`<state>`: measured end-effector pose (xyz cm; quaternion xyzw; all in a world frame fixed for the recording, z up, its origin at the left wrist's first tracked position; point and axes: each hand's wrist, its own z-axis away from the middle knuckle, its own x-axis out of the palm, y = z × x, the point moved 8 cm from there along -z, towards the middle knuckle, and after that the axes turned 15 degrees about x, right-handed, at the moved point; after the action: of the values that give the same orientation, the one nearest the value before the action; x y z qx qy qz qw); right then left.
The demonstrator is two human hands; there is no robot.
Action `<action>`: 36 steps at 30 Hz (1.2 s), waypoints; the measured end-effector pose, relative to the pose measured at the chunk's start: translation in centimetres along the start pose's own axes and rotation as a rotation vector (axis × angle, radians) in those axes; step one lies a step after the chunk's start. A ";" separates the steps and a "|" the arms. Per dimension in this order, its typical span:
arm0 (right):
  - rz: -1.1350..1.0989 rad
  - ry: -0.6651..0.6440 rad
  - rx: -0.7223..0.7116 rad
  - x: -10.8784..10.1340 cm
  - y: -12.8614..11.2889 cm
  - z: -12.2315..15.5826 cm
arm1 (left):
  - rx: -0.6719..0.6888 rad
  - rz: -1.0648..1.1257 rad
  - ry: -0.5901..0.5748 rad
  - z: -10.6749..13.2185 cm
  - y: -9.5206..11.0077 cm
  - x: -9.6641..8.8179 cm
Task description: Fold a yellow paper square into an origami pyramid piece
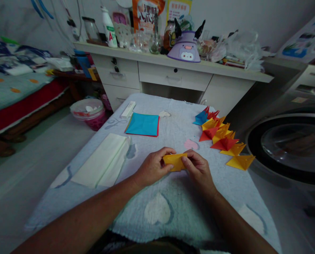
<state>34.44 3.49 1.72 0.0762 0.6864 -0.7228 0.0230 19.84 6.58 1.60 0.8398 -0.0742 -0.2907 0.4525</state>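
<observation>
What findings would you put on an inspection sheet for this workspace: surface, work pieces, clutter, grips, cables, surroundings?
Surface: cloth-covered table, heart pattern.
Work pieces: yellow folded paper in hand; paper stack with a blue sheet on top; folded paper figures in red, yellow and blue at right.
Clutter: pale folded sheet and small white box at left.
Grips: left hand and right hand both on the yellow folded paper.
Cables: nothing seen on the table.
Surroundings: white desk beyond, its top crowded; washing machine right; bed and pink bin left.
</observation>
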 end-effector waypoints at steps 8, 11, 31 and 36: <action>0.091 0.148 -0.188 -0.7 -0.7 0.3 | 0.042 0.024 0.095 0.0 0.2 -1.0; 0.212 0.177 -0.266 -0.6 -1.8 0.9 | 0.062 0.026 0.130 0.0 0.4 -1.3; 0.300 0.138 -0.357 0.3 -3.4 1.8 | 0.196 -0.112 0.142 0.1 1.3 -1.6; 0.270 0.130 -0.381 0.2 -3.5 2.0 | 0.221 -0.149 0.135 0.1 1.4 -1.6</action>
<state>33.59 1.70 5.29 0.2081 0.7941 -0.5640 0.0892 18.68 6.28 3.38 0.9053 -0.0123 -0.2563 0.3383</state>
